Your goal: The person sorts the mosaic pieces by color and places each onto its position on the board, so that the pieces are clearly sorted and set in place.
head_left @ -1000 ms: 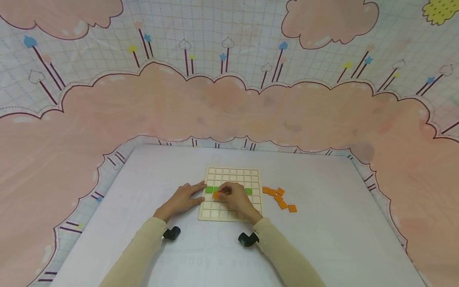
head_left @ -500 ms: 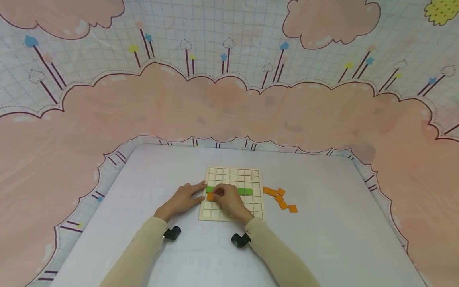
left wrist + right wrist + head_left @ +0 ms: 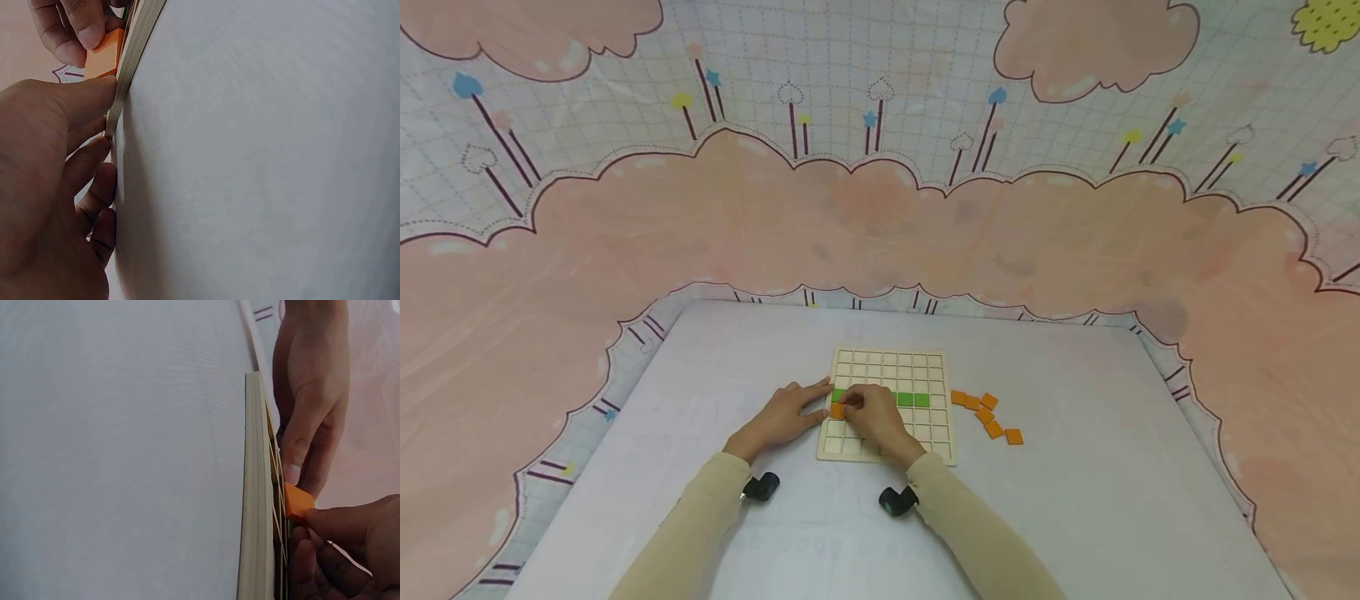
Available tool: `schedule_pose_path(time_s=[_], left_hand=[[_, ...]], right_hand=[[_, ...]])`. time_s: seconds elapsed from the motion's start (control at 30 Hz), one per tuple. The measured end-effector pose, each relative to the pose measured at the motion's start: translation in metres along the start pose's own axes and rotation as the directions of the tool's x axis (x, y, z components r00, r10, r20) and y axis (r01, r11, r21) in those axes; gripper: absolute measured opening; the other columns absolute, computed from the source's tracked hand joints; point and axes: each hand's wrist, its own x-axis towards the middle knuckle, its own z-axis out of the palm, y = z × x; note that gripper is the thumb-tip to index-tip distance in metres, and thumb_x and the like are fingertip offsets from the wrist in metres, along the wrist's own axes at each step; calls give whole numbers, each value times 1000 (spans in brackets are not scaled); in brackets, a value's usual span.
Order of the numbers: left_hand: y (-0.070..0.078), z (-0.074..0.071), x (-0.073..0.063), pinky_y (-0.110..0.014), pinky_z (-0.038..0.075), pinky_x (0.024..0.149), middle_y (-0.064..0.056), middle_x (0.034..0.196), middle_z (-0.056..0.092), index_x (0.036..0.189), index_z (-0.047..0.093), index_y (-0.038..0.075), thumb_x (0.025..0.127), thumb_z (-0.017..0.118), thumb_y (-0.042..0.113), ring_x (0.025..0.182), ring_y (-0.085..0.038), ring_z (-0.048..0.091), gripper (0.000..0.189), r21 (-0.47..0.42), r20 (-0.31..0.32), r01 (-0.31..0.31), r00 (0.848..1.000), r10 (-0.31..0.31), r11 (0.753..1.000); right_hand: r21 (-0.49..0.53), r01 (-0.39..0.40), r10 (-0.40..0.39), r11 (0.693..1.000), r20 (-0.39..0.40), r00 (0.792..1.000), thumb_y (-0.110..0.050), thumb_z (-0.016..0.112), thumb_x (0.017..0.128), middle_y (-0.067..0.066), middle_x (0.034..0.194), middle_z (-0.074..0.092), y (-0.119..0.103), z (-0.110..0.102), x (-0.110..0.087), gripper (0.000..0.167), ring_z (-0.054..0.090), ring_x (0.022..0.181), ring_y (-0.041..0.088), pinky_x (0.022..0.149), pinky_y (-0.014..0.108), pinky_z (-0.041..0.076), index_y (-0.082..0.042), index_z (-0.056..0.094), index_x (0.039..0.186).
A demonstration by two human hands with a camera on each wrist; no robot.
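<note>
A square wooden grid board (image 3: pixel 917 432) lies on the table. Green square tiles (image 3: pixel 913 400) run along one row, and my right hand (image 3: pixel 880 414) covers the middle of that row. Between its thumb and fingers it pinches an orange square tile (image 3: pixel 837 411) at the left end of the row just below the green one. The right wrist view shows the orange tile (image 3: pixel 299 501) tilted at the board's surface, gripped by its edge. My left hand (image 3: pixel 778 417) lies beside the board, fingers extended, fingertips and thumb against the left edge.
Several loose orange tiles (image 3: pixel 985 414) lie scattered on the white table (image 3: pixel 1097 467) to the right of the board. A patterned cloth backdrop (image 3: pixel 925 225) rises behind and around the table. A black wrist camera (image 3: pixel 898 501) sits below the right wrist.
My right hand has moved left across the board with the orange tile, to the row's left end. It uncovers another green tile on the right. The left hand stays put.
</note>
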Motion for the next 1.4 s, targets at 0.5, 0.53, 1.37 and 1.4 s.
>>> schedule_pose_path(time_s=[0.5,0.53,1.37,1.4], left_hand=[[0,0,0,-32,36,78,7,157,40,147,47,24,96,61,36,90,-15,42,54,0,-8,-11,1000,11,1000],[0,0,0,-32,36,78,7,157,40,147,47,24,97,61,36,90,-15,42,54,0,-8,-12,1000,12,1000],[-2,2,1,-32,37,77,7,156,41,147,47,24,96,62,37,89,-14,41,55,2,-7,-13,1000,13,1000],[-2,1,1,-32,37,77,7,156,41,147,47,25,96,62,37,89,-14,41,55,3,-7,-12,1000,12,1000]], right_hand=[[-34,-13,13,999,7,1000,-12,71,87,1,97,70,1,1,-2,11,60,82,9,72,24,51,-13,76,98],[-38,-12,12,999,7,1000,-12,71,88,1,98,69,1,0,-2,11,60,83,9,72,24,50,-13,76,98],[-4,-14,14,1000,27,1000,-13,71,88,0,97,70,-3,-6,-3,12,60,80,8,72,24,51,-13,73,100],[-1,-14,14,1000,30,999,-14,70,89,0,99,70,-4,-8,-4,12,61,81,8,73,25,51,-13,73,101]])
